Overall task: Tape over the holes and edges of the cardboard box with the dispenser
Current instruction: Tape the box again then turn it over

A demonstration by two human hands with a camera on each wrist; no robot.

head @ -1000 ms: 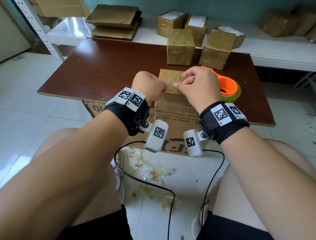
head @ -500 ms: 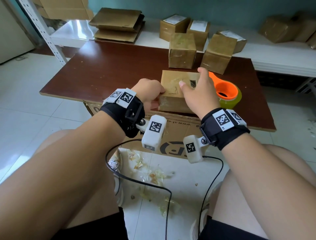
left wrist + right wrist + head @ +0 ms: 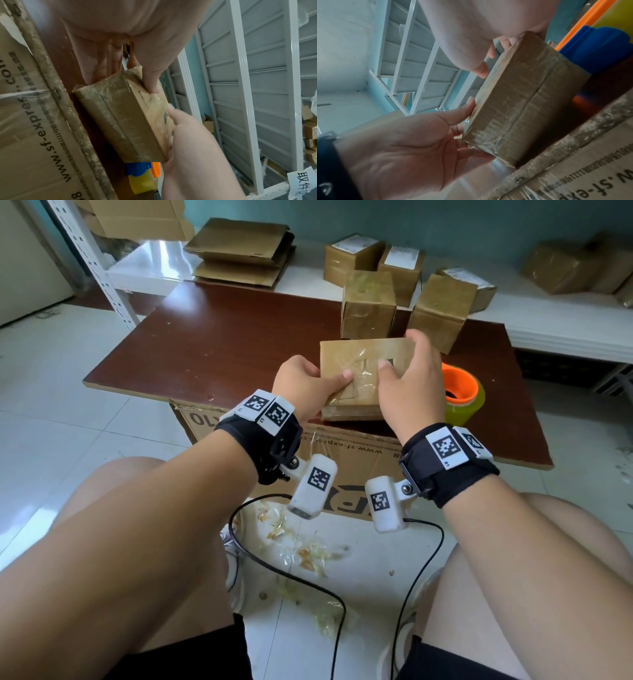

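At the near edge of the surface [image 3: 212,344], both hands grip the cardboard box [image 3: 356,354]: left hand [image 3: 301,385], right hand [image 3: 411,381]; slick tape could let it slip onto the dispenser [image 3: 460,392] just beside it.

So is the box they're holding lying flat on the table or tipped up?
Tipped up: the cardboard box rests on its near bottom edge, broad face toward the camera, left hand and right hand gripping its sides.

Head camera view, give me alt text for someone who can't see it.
Both hands hold a tape-covered cardboard box at the near edge of a dark wooden table: left hand at its left end, right hand over its right. An orange-and-yellow tape dispenser sits just right.
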